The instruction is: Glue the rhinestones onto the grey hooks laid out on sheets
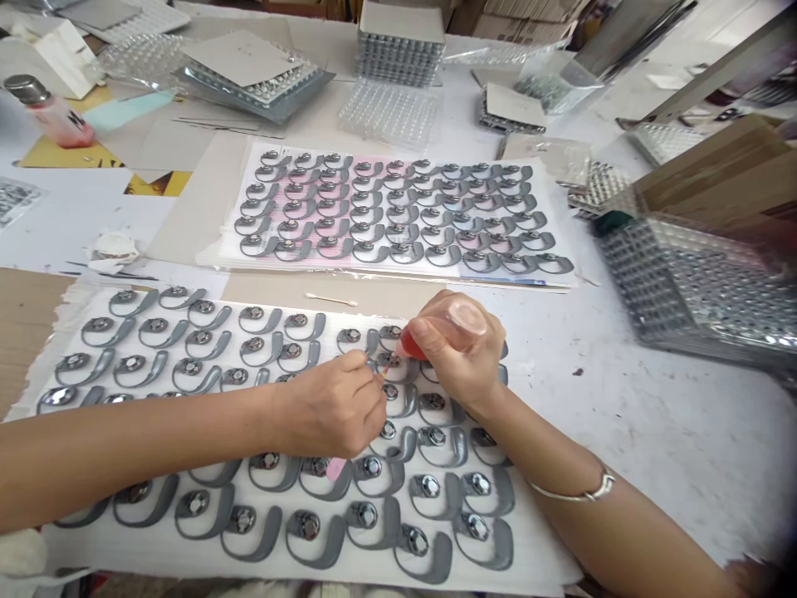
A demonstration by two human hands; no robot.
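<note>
My right hand (468, 365) is wrapped round a small clear squeeze bottle (466, 319) with red in it, tilted so its nozzle points down and left at one of the grey curved pieces. My left hand (339, 403) is closed on a thin stick-like tool; its pink end (337, 469) sticks out below the fist and its tip shows beside the bottle's nozzle. Beneath both hands lies a white sheet (249, 423) bearing rows of grey curved pieces (311, 536), each with a shiny faceted stone. My forearms and hands cover some of them.
Behind is a second sheet (217, 249) with rows of similar pieces. A cotton swab (331, 299) lies between the sheets. Clear blister trays (389, 112) stand at the back, more stacked trays (703, 291) at right. A pink bottle (59, 116) with a metal cap stands far left.
</note>
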